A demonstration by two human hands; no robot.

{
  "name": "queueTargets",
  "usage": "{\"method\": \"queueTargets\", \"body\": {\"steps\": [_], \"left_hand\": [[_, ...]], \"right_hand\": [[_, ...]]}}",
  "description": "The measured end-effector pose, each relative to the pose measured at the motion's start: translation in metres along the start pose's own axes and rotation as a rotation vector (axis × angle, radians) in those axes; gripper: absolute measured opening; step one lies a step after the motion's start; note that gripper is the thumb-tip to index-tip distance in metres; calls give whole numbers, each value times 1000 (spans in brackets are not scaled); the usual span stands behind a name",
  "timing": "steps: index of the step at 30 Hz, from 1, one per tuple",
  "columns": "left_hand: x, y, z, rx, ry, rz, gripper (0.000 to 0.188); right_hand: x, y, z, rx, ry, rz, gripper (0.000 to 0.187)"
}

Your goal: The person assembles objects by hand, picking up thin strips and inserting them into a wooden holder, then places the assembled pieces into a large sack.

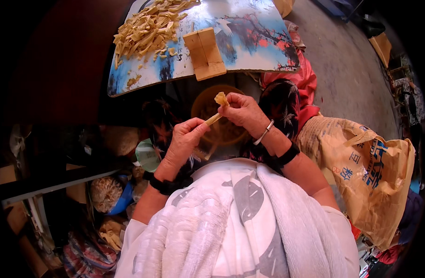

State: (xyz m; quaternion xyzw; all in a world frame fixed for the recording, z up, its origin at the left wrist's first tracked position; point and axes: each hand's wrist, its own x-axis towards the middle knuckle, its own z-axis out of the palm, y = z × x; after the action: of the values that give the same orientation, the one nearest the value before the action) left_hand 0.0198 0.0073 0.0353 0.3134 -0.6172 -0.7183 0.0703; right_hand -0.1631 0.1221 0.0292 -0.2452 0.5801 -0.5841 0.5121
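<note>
Between my two hands is a pale yellow strip (214,119) with a crumpled, frayed upper end. My left hand (182,141) pinches its lower end between thumb and fingertips. The fingers of my right hand (245,111) are closed on it near the frayed top. Below my hands, a yellowish-brown round basin (197,103) sits between my knees, its contents dim and partly hidden. On the painted tabletop (249,55) ahead lies a heap of similar yellow strips (150,32), at the far left. A small wooden block (205,53) with a line across it rests at the table's near edge.
To my right stands a large brown paper sack (361,171), with red cloth (307,78) beyond it. On my left are a pale green bowl-like thing (148,155), a bag of light-coloured pieces (106,193) and a metal-edged shelf (59,187). Grey floor (342,83) stretches to the far right.
</note>
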Motion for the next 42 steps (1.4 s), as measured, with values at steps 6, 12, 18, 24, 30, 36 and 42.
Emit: {"method": "queueTargets", "body": {"steps": [6, 12, 18, 24, 30, 36, 42], "left_hand": [[46, 31, -18, 511, 128, 434, 16], [114, 93, -32, 556, 242, 582, 14], [157, 86, -36, 494, 294, 576, 14], [163, 73, -35, 472, 398, 499, 13], [142, 77, -38, 35, 223, 401, 14], [93, 101, -10, -187, -18, 320, 10], [95, 86, -4, 47, 12, 404, 9]], "right_hand": [[35, -22, -10, -17, 40, -186, 18], [90, -67, -13, -319, 332, -589, 18], [121, -66, -19, -572, 507, -641, 15], [132, -52, -28, -930, 561, -680, 17], [108, -60, -29, -785, 440, -611, 17], [61, -69, -9, -803, 309, -648, 18], [55, -63, -6, -877, 244, -724, 17]]}}
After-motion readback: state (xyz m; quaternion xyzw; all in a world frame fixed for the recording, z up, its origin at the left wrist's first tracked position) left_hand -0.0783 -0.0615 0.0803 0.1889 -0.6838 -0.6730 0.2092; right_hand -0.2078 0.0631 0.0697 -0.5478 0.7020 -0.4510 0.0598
